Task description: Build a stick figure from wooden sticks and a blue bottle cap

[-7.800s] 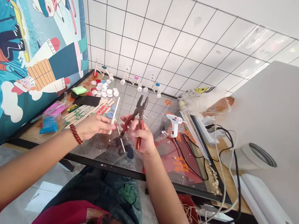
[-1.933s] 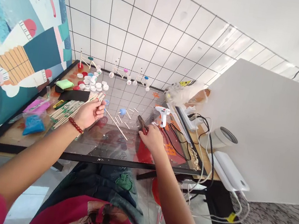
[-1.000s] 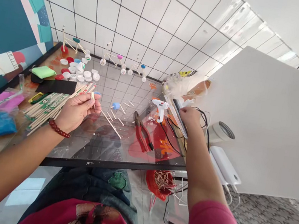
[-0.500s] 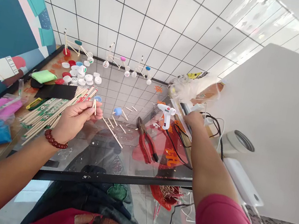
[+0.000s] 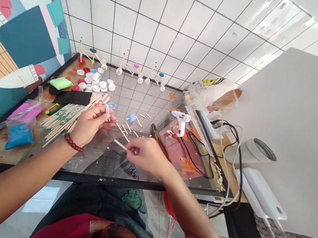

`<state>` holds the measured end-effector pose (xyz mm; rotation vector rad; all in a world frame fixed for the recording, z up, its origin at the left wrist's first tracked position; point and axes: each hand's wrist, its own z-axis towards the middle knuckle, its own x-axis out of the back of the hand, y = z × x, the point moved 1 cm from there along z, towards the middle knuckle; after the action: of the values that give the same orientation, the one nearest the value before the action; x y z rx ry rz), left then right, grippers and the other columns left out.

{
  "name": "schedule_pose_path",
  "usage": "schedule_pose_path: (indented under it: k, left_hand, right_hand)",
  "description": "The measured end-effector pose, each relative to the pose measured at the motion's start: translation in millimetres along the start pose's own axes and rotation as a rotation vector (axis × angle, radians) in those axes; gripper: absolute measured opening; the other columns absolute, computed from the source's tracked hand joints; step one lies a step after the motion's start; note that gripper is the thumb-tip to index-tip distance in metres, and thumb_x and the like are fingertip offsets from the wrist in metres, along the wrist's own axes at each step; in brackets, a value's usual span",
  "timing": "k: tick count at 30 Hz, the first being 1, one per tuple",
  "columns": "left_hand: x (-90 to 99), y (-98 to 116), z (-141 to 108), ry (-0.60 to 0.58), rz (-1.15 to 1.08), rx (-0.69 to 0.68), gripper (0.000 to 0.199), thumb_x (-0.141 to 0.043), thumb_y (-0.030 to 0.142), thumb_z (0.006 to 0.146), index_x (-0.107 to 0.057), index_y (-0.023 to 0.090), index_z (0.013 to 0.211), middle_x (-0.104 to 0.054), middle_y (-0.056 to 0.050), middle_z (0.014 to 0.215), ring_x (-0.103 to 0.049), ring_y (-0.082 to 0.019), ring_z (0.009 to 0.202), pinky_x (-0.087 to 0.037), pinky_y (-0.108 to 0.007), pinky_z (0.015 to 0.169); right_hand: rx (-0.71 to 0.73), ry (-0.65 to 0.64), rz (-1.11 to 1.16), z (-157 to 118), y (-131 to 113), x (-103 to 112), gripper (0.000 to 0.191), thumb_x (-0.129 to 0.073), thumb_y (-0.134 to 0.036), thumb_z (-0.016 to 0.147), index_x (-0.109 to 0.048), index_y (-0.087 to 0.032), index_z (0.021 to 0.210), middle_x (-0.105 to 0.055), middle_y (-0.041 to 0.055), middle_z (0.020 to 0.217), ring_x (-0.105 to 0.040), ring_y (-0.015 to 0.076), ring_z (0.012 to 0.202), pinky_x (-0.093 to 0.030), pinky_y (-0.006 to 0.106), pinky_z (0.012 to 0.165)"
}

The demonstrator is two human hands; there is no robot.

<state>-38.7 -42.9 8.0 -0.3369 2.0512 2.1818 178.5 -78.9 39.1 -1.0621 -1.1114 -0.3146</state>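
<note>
My left hand [image 5: 94, 121] is closed in a pinch on short pieces of wooden stick [image 5: 107, 108], held upright over the table. My right hand [image 5: 147, 154] is closed around one end of a slim whitish stick [image 5: 120, 144], whose exact kind I cannot make out. Its free end points left, toward my left hand, without touching it. Between the hands a long wooden stick [image 5: 122, 132] lies on the table. Beyond it sit cut stick pieces and a blue lump with sticks in it [image 5: 131, 118]. Red-handled pliers [image 5: 163, 143] are partly hidden behind my right hand.
A white glue gun [image 5: 181, 122] with a black cord stands to the right. Bottle caps [image 5: 96, 80], bundled chopsticks [image 5: 67, 118] and bags of coloured clay [image 5: 20, 137] occupy the left. Small stick-and-cap models [image 5: 131, 68] line the back wall. Cables [image 5: 235, 164] run along the right edge.
My right hand has come from the right side of the table to the middle, now with a whitish stick in it. My left hand keeps its pinch. The view has shifted slightly.
</note>
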Motion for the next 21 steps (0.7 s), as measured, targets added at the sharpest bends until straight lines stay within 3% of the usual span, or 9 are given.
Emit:
schedule_pose_path:
  k: [3, 6, 8, 10, 13, 16, 21]
  left_hand:
    - [1.7, 2, -3, 0.004, -0.015, 0.048, 0.035, -0.086, 0.035, 0.066, -0.072, 0.013, 0.089, -0.075, -0.007, 0.081, -0.073, -0.019, 0.078, -0.061, -0.029, 0.073]
    - [0.4, 5, -7, -0.013, -0.069, 0.141, 0.036, -0.088, 0.032, 0.062, -0.073, 0.012, 0.088, -0.077, -0.008, 0.080, -0.074, -0.020, 0.076, -0.060, -0.027, 0.068]
    - [-1.5, 6, -9, -0.041, -0.111, 0.212, 0.035, -0.088, 0.031, 0.062, -0.073, 0.013, 0.088, -0.077, -0.010, 0.083, -0.074, -0.021, 0.078, -0.061, -0.028, 0.069]
    - [-3.2, 6, -10, -0.066, -0.133, 0.272, 0.033, -0.087, 0.029, 0.064, -0.074, 0.013, 0.089, -0.078, -0.010, 0.084, -0.075, -0.021, 0.080, -0.061, -0.030, 0.070]
    - [-4.0, 4, -11, -0.106, -0.107, 0.334, 0.031, -0.087, 0.027, 0.064, -0.075, 0.013, 0.090, -0.078, -0.010, 0.083, -0.074, -0.021, 0.081, -0.061, -0.029, 0.070]
    - [-4.4, 2, -13, -0.165, -0.057, 0.366, 0.033, -0.088, 0.028, 0.063, -0.076, 0.013, 0.089, -0.077, -0.010, 0.082, -0.074, -0.021, 0.081, -0.060, -0.029, 0.069]
    - [-9.6, -1, -17, -0.241, -0.041, 0.388, 0.036, -0.090, 0.032, 0.060, -0.076, 0.013, 0.087, -0.077, -0.009, 0.083, -0.073, -0.020, 0.079, -0.059, -0.029, 0.068]
  right_hand:
    - [0.071, -0.111, -0.182, 13, -14, -24, 0.014, -0.060, -0.014, 0.079, -0.073, -0.019, 0.077, -0.072, 0.0030, 0.078, -0.061, 0.0144, 0.070, -0.036, 0.025, 0.062]
    - [0.168, -0.157, -0.187, 18, -14, -27, 0.009, -0.065, -0.021, 0.085, -0.073, -0.020, 0.081, -0.072, 0.0026, 0.081, -0.061, 0.0141, 0.072, -0.034, 0.025, 0.061]
    - [0.157, -0.072, -0.106, 22, -7, -24, 0.005, -0.070, -0.025, 0.085, -0.073, -0.021, 0.083, -0.070, 0.0002, 0.077, -0.060, 0.0132, 0.071, -0.037, 0.024, 0.062]
    - [0.105, 0.118, -0.012, 27, 2, -20, 0.010, -0.073, -0.026, 0.084, -0.072, -0.021, 0.092, -0.068, -0.0005, 0.078, -0.060, 0.0136, 0.072, -0.042, 0.024, 0.066]
    - [0.155, 0.357, 0.107, 35, 16, -18, 0.052, -0.081, -0.031, 0.077, -0.062, -0.021, 0.125, -0.068, 0.0059, 0.102, -0.063, 0.0188, 0.087, -0.052, 0.032, 0.082]
    - [0.305, 0.379, 0.172, 41, 25, -22, 0.085, -0.086, -0.042, 0.072, -0.046, -0.024, 0.145, -0.058, 0.0138, 0.131, -0.060, 0.0262, 0.114, -0.051, 0.044, 0.100]
    - [0.381, 0.363, 0.183, 43, 29, -32, 0.083, -0.080, -0.050, 0.077, -0.044, -0.027, 0.148, -0.057, 0.0144, 0.136, -0.056, 0.0291, 0.126, -0.048, 0.048, 0.107]
